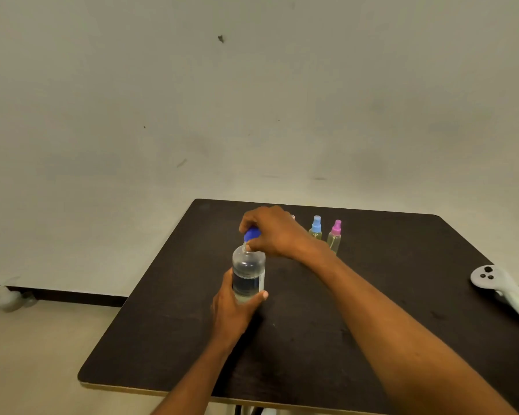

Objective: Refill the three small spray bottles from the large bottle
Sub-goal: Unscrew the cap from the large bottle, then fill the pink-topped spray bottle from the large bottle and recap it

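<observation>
Head view: dark table seen from above, pale wall behind.
Large bottle: clear, upright on table, left of centre; dark label band on lower body, liquid seen inside.
Left hand: wrapped round lower part of large bottle, thumb on near side.
Right hand: closed over blue cap at bottle neck, fingers curled on top; cap looks tilted, whether seated can't be told.
Blue-top spray btl: upright near far edge, just behind right wrist.
Pink-top spray btl: upright, just beside blue-top one, to its right.
Third spray btl: mostly hidden behind right hand, only tip seen.
Controller: white, lying at right table edge, well apart from bottles.
</observation>
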